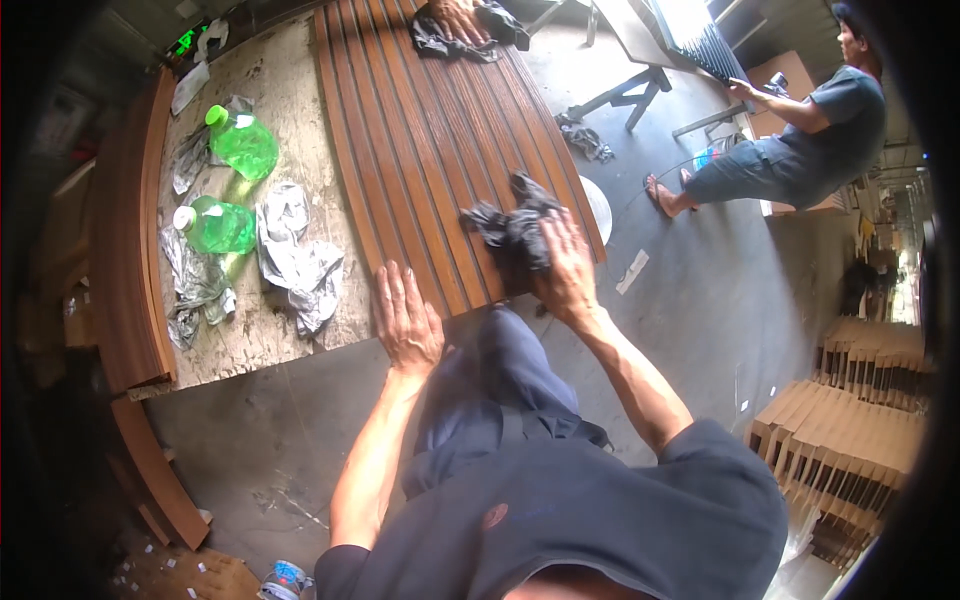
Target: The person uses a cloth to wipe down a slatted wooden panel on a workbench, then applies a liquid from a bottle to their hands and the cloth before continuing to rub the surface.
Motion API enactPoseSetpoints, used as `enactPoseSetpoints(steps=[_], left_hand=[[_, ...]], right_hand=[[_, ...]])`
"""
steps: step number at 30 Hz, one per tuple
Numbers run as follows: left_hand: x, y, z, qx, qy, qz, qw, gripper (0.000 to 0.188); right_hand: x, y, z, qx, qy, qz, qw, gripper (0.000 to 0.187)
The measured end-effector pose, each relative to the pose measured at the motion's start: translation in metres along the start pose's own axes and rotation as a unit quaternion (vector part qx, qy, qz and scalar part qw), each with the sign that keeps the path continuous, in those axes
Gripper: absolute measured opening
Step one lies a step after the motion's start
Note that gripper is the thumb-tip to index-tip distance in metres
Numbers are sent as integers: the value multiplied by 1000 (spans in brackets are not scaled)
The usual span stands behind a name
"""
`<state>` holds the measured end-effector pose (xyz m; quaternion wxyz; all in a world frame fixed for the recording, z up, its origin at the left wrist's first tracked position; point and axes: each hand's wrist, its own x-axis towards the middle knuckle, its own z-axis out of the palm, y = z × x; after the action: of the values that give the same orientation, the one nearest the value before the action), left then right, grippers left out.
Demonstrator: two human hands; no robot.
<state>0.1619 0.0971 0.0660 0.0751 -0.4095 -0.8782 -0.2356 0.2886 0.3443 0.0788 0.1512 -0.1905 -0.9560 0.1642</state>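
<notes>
Dark rag [515, 235] sits bunched on the slatted wood panel [440, 140], near its near-right corner, pinned under my R hand [565, 270]. R fingers curl down over the cloth and press it to the slats; grip is on the rag, nothing else. L hand [408, 318] lies flat at the panel's near edge, fingers spread wide, palm down, holding nothing, prob. bracing the panel on the bench [290, 110]. Progress, judged from surface only: slats look evenly brown and glossy along most of the length; can't tell wiped from unwiped, no clear boundary visible. Rag is at the near end, so I'd guess the near strip is the bit in hand; far end status unknown. At the panel's far edge another person's hand [455, 15] rests on a second dark cloth [470, 30], so that end seems to be covered by someone else. Left of the panel on the bench: two green plastic bottles [230, 180] lying down, w/ crumpled grey rags [295, 260] beside them, well apart from my hands. Curved wood pieces [135, 240] stack along the bench's left edge. Off the bench, to the right, a person in a grey shirt [810, 130] crouches at another panel; stacks of cardboard [850, 440] stand lower right on the floor.
</notes>
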Motion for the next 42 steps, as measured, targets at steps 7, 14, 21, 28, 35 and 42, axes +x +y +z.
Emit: enactPoseSetpoints(steps=[7, 14, 21, 28, 35, 42], left_hand=[[15, 14, 9, -9, -15, 2, 1000, 57], [8, 6, 4, -3, 9, -27, 1000, 55], [5, 6, 4, -4, 13, -52, 999, 54], [12, 15, 9, -34, 44, -60, 997, 53], [6, 11, 15, -17, 98, -76, 992, 41], [37, 16, 11, -40, 63, -45, 996, 49]], right_hand=[[160, 93, 23, -53, 122, 55, 990, 75], [78, 44, 13, 95, 3, -127, 987, 77], [127, -45, 61, 172, -127, -264, 941, 72], [270, -57, 129, 130, 50, -288, 947, 66], [138, -57, 73, 151, -181, -427, 873, 63], [276, -42, 106, 154, 43, -306, 939, 67]])
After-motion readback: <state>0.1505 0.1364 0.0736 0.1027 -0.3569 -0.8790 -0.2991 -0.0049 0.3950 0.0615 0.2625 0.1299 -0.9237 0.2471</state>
